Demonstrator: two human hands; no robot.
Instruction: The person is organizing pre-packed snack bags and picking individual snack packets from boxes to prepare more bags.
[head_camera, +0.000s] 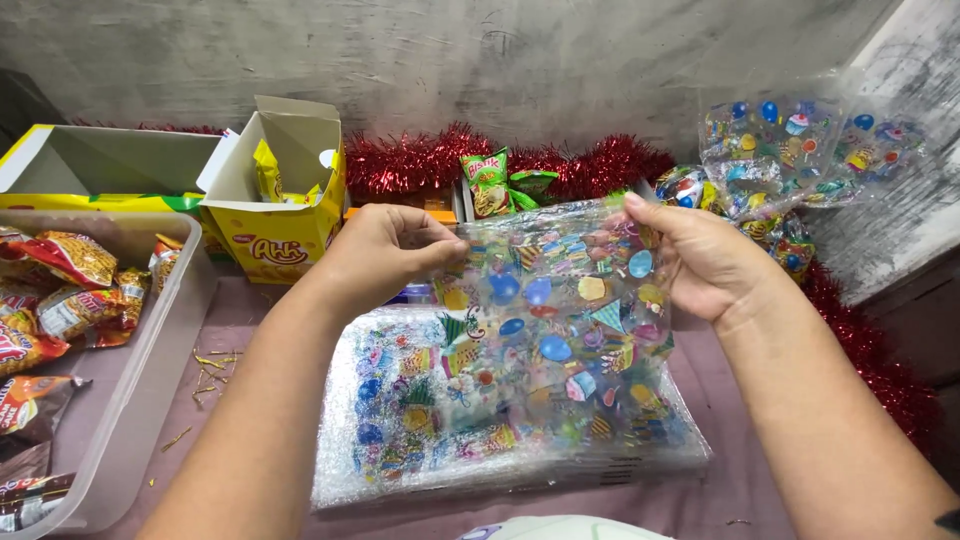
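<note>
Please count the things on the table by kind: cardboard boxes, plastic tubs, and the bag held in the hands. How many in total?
Yellow boxes: 2
Clear tub: 1
Printed bag held by left hand and right hand: 1
Total: 4

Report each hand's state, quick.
Left hand: fingers pinched shut on the top left edge of the clear printed bag.
Right hand: fingers pinched shut on the same bag's top right edge.

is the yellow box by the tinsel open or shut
Open: the yellow box stands upright with its top flap raised, and yellow packets show inside.
</note>
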